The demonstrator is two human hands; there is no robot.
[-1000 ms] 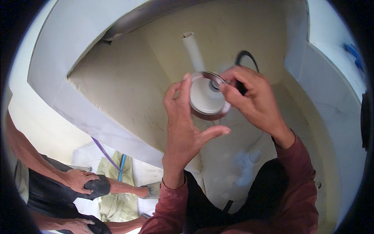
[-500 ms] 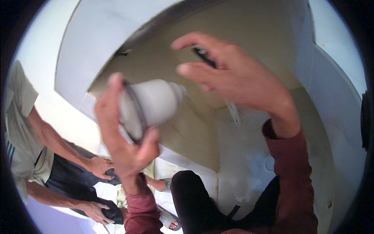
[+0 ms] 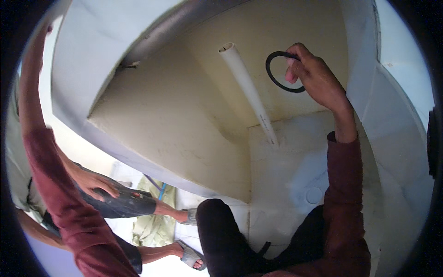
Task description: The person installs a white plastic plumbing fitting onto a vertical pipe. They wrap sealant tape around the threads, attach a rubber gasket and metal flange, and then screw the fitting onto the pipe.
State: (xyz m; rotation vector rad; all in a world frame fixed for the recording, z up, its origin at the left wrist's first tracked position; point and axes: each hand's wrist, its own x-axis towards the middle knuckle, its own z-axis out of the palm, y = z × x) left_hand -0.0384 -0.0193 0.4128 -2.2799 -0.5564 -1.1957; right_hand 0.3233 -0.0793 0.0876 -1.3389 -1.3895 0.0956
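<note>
Fingers of our right hand (image 3: 313, 76) are curled in, and with them we pinch one side of a black ring (image 3: 270, 76), the rest of its loop standing out to the left of the knuckles. We have the ring raised in front of a beige wall (image 3: 295, 25), to the right of the open upper end of a white pipe (image 3: 248, 87) and apart from it. Our left hand (image 3: 36, 69) is stretched far up along the left rim of our view, blurred and cut off, so we cannot tell how far open it is or whether it has hold of anything. We see the foot of the pipe meet a pale floor (image 3: 286, 171), and nearer to us on that floor lies a round pale disc (image 3: 314, 195), just left of our right sleeve (image 3: 344, 194). Our dark-clad knees (image 3: 216, 221) show at the bottom. We see a curved, pale bluish panel (image 3: 76, 87) on the left and another curved pale surface (image 3: 392, 106) on the right. Beyond the left one, a co-worker's hand (image 3: 99, 183) lies over a leg in dark shorts (image 3: 131, 203), and below we make out grey sandals (image 3: 188, 254), bare toes showing in one, near a yellowish-green cloth (image 3: 154, 226).
</note>
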